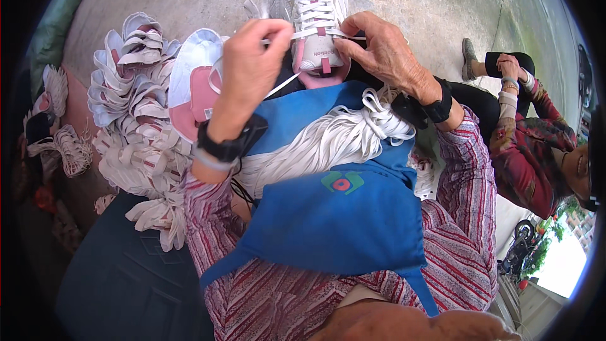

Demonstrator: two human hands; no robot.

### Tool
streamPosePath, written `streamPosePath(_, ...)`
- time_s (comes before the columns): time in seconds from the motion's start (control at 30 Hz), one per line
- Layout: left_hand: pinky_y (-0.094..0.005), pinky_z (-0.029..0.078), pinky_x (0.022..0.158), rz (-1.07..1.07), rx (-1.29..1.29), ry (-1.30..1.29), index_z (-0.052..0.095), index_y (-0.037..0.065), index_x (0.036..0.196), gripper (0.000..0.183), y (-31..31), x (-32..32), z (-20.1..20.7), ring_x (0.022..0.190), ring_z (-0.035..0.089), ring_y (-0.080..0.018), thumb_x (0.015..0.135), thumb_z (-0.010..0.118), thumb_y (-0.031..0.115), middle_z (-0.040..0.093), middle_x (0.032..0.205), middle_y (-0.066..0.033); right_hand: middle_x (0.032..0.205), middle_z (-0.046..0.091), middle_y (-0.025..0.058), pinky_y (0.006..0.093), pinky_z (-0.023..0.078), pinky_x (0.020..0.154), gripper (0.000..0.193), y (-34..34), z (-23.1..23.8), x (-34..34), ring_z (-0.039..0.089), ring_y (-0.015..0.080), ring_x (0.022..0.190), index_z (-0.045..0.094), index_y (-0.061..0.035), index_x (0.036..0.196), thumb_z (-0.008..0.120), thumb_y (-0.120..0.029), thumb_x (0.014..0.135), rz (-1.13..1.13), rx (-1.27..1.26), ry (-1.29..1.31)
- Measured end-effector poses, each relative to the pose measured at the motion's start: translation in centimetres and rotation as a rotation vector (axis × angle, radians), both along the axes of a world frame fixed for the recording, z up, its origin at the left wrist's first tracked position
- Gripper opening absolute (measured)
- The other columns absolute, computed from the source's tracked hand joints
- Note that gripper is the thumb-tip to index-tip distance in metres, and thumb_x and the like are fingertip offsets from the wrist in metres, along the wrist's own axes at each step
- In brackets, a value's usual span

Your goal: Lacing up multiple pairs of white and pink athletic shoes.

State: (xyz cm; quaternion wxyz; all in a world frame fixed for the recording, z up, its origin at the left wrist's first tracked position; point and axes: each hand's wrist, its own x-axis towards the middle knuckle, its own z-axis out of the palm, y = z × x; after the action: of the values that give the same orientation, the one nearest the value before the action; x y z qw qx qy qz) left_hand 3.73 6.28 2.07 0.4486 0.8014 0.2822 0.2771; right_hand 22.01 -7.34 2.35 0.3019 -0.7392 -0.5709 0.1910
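The shoe [315,50], white with pink lining, lies at twelve o'clock, toe pointing away from me. My two hands stand apart on either side of it. At eleven o'clock, my left hand [255,53], slightly blurred, is closed on a white shoelace [305,34]. At one o'clock, my right hand [386,50] touches the shoe's edge with thumb and forefinger at the lacing; I cannot tell whether it grips the lace. A bundle of laces [334,132] covers my blue apron [341,233] near centre. White-and-pink shoe parts [136,98] are heaped toward ten o'clock; a seated person [533,164] occupies three o'clock.
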Motion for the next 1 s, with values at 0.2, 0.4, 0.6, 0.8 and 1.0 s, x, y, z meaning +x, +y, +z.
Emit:
streamPosePath(0.2, -0.0327, 0.049, 0.06, -0.087, 0.435, 0.206, 0.062, 0.006, 0.09, 0.011, -0.4, 1.9, -1.0, 0.068, 0.062, -0.025, 0.081, 0.065, 0.011, 0.059, 0.08, -0.0103, 0.074, 0.06, 0.0169, 0.0381, 0.047, 0.062, 0.026, 0.3, 0.4, -0.1, 0.06, 0.0336, 0.068, 0.059, -0.0001, 0.088, 0.063, -0.025, 0.083, 0.043, -0.067, 0.133)
streamPosePath(0.4, -0.0364, 0.048, 0.058, -0.203, 0.65, 0.493, 0.056, 0.004, 0.093, 0.01, -1.1, 3.0, 0.0, 0.068, 0.061, -0.0298, 0.085, 0.058, 0.009, 0.058, 0.086, -0.0132, 0.073, 0.059, 0.0176, 0.0398, 0.047, 0.062, 0.02, -0.1, -0.3, 0.2, 0.059, 0.0353, 0.069, 0.058, -0.0006, 0.087, 0.06, -0.02, 0.083, 0.115, -0.011, 0.141)
streamPosePath(0.6, -0.0333, 0.045, 0.054, -0.24, 0.373, 0.206, 0.055, 0.002, 0.094, 0.013, 1.8, 2.5, -1.9, 0.06, 0.059, -0.0266, 0.089, 0.051, 0.013, 0.055, 0.075, -0.0127, 0.074, 0.057, 0.0162, 0.0388, 0.046, 0.063, 0.014, 0.2, -0.4, 0.0, 0.058, 0.0342, 0.07, 0.058, -0.0007, 0.088, 0.057, -0.015, 0.085, 0.152, 0.045, 0.09)
streamPosePath(0.8, -0.0377, 0.046, 0.068, -0.174, -0.216, 0.424, 0.054, 0.0, 0.09, 0.018, 2.5, 2.3, -0.9, 0.074, 0.06, -0.0285, 0.09, 0.049, 0.018, 0.06, 0.078, -0.0156, 0.075, 0.058, 0.018, 0.0422, 0.047, 0.063, 0.015, 0.3, -0.2, 0.5, 0.058, 0.0361, 0.071, 0.058, -0.0008, 0.088, 0.056, -0.015, 0.084, 0.189, 0.053, 0.035)
streamPosePath(1.0, -0.0373, 0.048, 0.064, -0.039, 0.09, 0.193, 0.055, 0.001, 0.088, 0.007, 0.8, 1.8, -1.1, 0.07, 0.061, -0.03, 0.083, 0.058, 0.005, 0.061, 0.079, -0.0148, 0.078, 0.059, 0.0148, 0.04, 0.048, 0.062, 0.016, -0.1, -0.2, 0.9, 0.059, 0.0339, 0.07, 0.06, -0.0039, 0.093, 0.058, -0.016, 0.083, 0.158, 0.163, 0.017)
